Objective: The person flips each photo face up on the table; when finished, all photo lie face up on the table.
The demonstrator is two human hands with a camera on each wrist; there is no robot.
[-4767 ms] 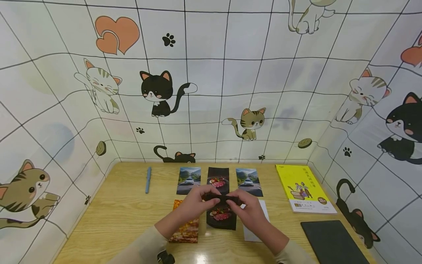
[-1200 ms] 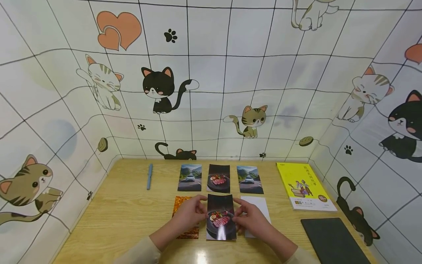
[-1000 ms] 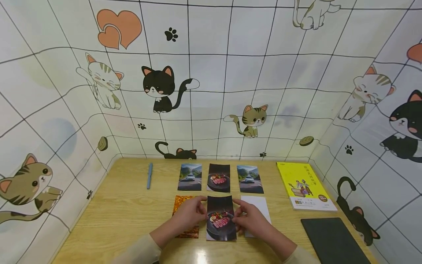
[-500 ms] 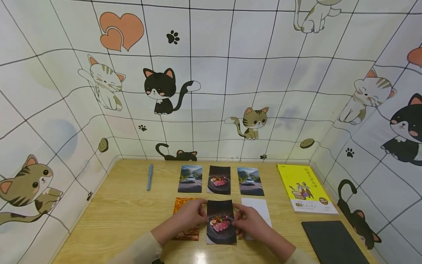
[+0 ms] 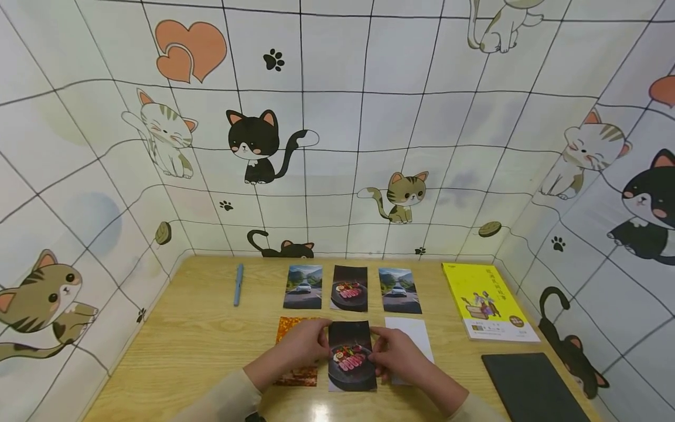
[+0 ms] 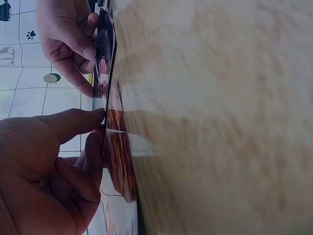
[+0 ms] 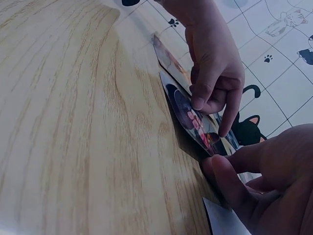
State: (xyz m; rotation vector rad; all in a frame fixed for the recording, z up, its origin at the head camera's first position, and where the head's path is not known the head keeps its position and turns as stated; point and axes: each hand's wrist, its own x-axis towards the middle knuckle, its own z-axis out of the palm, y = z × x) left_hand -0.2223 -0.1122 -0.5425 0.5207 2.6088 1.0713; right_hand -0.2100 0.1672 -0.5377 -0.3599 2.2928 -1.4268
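A photo print of sliced steak on a dark plate (image 5: pixel 352 358) lies between both hands, close over the table. My left hand (image 5: pixel 304 341) pinches its left edge between thumb and fingers; the left wrist view shows the thumb (image 6: pixel 95 117) right at the edge. From the other side my right hand (image 5: pixel 398 351) pinches the right edge, thumb (image 7: pixel 226 171) on top in the right wrist view. An orange-brown print (image 5: pixel 297 378) lies partly under the left hand, and a white card (image 5: pixel 413 334) partly under the right.
Behind the hands lie two car-on-road prints (image 5: pixel 303 287) (image 5: pixel 399 290) with another steak print (image 5: pixel 349 288) between them. A blue pen (image 5: pixel 238 285) lies to the left. On the right are a yellow book (image 5: pixel 487 302) and a dark flat pad (image 5: pixel 538 384). Patterned cloth walls enclose the table.
Earlier both hands were together at the far end of the steak print, with a dark strip between their fingers. Now they are apart at its sides, and the print lies flatter. The last second shows little movement.
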